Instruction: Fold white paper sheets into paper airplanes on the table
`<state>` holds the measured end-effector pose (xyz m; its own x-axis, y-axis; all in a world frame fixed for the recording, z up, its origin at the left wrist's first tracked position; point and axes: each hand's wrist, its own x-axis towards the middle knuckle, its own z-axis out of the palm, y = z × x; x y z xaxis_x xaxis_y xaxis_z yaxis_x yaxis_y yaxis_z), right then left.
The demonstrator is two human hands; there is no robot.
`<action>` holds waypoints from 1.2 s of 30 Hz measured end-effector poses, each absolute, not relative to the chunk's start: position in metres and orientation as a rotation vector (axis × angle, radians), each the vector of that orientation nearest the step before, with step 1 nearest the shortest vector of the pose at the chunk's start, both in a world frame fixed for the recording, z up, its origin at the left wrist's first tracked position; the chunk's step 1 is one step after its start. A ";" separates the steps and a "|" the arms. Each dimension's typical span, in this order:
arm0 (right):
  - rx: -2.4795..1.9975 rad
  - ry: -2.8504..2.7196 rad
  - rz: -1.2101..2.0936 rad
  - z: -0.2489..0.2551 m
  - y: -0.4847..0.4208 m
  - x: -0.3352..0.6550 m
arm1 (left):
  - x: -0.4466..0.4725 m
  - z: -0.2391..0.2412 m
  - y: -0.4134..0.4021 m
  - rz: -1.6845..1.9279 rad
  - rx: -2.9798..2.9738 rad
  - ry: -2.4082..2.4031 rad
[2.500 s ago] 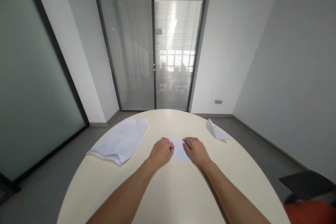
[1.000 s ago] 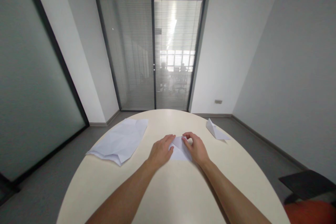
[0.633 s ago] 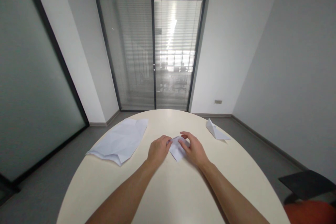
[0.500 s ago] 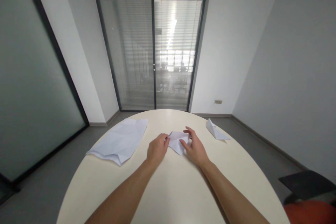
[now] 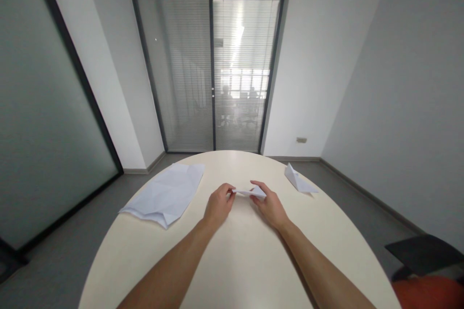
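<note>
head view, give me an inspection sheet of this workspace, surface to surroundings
Surface: pale table with a curved edge
Job's things: small folded paper, nearly edge-on to the camera
Clutter: larger creased paper at left; folded piece at right
Hands: left hand pinches the small paper's left end; right hand holds its right
Cables: nothing seen
Surroundings: glass panels with blinds, walls, part of a chair

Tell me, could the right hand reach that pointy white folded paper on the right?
Probably yes: nothing seems to block the right hand from the pointy paper, but that hand holds a small white folded sheet.
</note>
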<state>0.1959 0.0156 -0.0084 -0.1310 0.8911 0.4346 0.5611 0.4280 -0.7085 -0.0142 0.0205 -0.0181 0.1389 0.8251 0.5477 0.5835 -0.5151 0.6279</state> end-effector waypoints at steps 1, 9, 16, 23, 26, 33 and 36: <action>-1.225 -1.842 0.479 -0.008 0.015 0.196 | -0.014 -0.019 0.021 1.316 2.152 1.338; -1.308 -2.092 0.179 -0.002 0.013 0.203 | -0.014 -0.016 0.020 1.328 2.172 1.313; -1.384 -2.197 0.181 0.001 0.008 0.201 | -0.018 -0.015 0.019 1.111 2.238 1.578; -1.311 -2.178 0.393 -0.015 0.017 0.206 | -0.023 -0.021 0.022 0.875 2.276 1.691; -1.268 -2.180 0.425 -0.015 0.017 0.209 | -0.022 -0.021 0.021 0.807 2.331 1.697; -1.213 -2.158 0.443 -0.023 0.021 0.215 | -0.018 -0.017 0.015 0.756 2.543 1.607; -1.222 -2.159 0.420 -0.027 0.023 0.215 | -0.016 -0.016 0.015 0.809 2.586 1.565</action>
